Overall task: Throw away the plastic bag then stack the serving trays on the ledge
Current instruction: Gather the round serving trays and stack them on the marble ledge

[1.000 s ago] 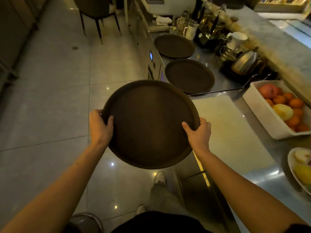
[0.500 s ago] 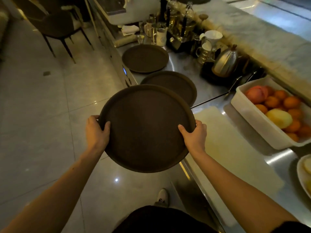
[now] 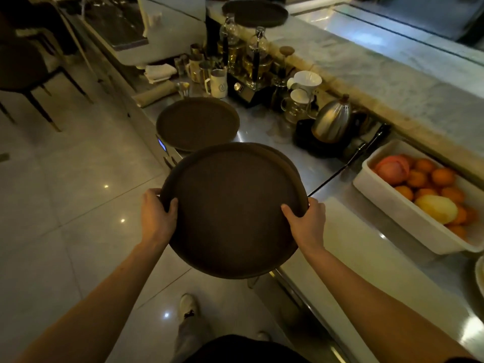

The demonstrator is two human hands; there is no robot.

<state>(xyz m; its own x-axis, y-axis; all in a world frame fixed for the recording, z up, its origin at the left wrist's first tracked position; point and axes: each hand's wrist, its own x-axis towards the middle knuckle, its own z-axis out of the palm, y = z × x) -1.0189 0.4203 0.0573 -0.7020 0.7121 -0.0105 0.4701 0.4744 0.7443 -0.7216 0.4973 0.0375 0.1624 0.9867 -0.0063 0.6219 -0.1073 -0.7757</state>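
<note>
I hold a round dark brown serving tray level in front of me. My left hand grips its left rim and my right hand grips its right rim. It hovers over a second tray on the steel counter, of which only the far right rim shows. A third tray lies flat farther along the counter. Another dark tray rests on the marble ledge at the top. No plastic bag is visible.
A white cutting board lies on the counter right of the held tray. A white tub holds oranges and other fruit. A metal kettle, cups, jugs and coffee gear crowd the counter's back. Tiled floor lies to the left.
I have carried the tray forward and to the right, from over the floor to above the nearer counter tray, which it now mostly covers. Both hands keep the same grip.
</note>
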